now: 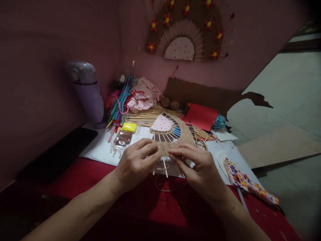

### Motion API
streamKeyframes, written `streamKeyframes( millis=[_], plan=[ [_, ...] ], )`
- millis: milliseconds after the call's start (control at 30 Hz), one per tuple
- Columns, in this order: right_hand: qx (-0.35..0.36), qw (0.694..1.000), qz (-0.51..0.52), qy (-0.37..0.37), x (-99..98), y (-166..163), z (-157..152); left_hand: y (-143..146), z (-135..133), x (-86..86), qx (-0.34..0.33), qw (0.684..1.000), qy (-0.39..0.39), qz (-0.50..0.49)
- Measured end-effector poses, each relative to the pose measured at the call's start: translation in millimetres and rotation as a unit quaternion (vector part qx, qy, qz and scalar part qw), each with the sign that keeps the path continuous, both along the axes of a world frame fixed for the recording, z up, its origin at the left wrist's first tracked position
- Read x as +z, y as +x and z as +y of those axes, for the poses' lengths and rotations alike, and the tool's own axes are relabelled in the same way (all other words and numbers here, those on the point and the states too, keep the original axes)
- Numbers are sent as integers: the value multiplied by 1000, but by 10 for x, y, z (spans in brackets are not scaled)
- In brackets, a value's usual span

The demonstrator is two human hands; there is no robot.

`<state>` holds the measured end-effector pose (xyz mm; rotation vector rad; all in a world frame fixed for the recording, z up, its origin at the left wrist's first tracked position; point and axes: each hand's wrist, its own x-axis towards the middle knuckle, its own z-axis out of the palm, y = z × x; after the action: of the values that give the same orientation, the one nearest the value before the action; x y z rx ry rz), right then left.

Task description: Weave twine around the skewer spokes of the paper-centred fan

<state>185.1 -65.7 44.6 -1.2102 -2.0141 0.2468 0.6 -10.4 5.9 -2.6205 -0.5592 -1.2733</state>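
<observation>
A half-round jute weaving [188, 132] on thin wooden sticks is held between my hands over the table. At its centre is a white half-circle of fabric with pink dots [162, 124]. My left hand [136, 159] is closed, thumb and fingers pinching the woven band's lower left edge. On the other side, my right hand [197, 164] pinches the band's lower edge, fingertips close to the left ones. Bare stick ends [165, 167] poke out below the band. A loose loop of twine [167, 190] hangs beneath; which fingers hold it, if any, is hidden.
At the left stand a purple bottle [87, 93] and a dark flat object [57, 150]. Behind the weaving lie wooden sticks [142, 117], pipe cleaners [122, 97], dotted cloth [144, 95] and red sheet [203, 115]. A flower-patterned glue gun [248, 180] lies right.
</observation>
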Motion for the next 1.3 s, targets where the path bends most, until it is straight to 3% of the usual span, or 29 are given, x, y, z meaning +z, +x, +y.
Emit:
streamKeyframes(
  millis=[200, 333, 533, 700, 767, 833, 900, 967, 1167, 1300],
  plan=[
    [-86, 992, 85, 42, -24, 12, -5, -57, 55, 22, 51, 998, -21, -2],
    [-128, 989, 59, 53, -79, 42, 15, -164, 131, -5, 134, 990, -38, 37],
    [-163, 985, 31, 49, -104, 68, 10, -412, 132, -70, 290, 950, -33, 109],
    [-177, 983, 15, 38, -106, 70, 16, -584, 14, -6, 346, 931, -13, 119],
    [-191, 981, 6, 32, -108, 71, 29, -571, -56, 54, 320, 945, -17, 66],
    [-209, 978, -2, 29, -107, 74, 43, -494, -139, 108, 233, 971, -44, 14],
    [-223, 974, -4, 29, -107, 79, 56, -372, -228, 129, 130, 988, -79, 12],
    [-230, 973, 2, 33, -107, 91, 69, -243, -308, 106, 81, 990, -112, 36],
    [-261, 962, 48, 63, -100, 178, 115, -54, -362, -49, 119, 982, -94, 111],
    [-260, 962, 54, 68, -101, 209, 142, -55, -355, -35, 128, 984, -74, 104]
  ],
)
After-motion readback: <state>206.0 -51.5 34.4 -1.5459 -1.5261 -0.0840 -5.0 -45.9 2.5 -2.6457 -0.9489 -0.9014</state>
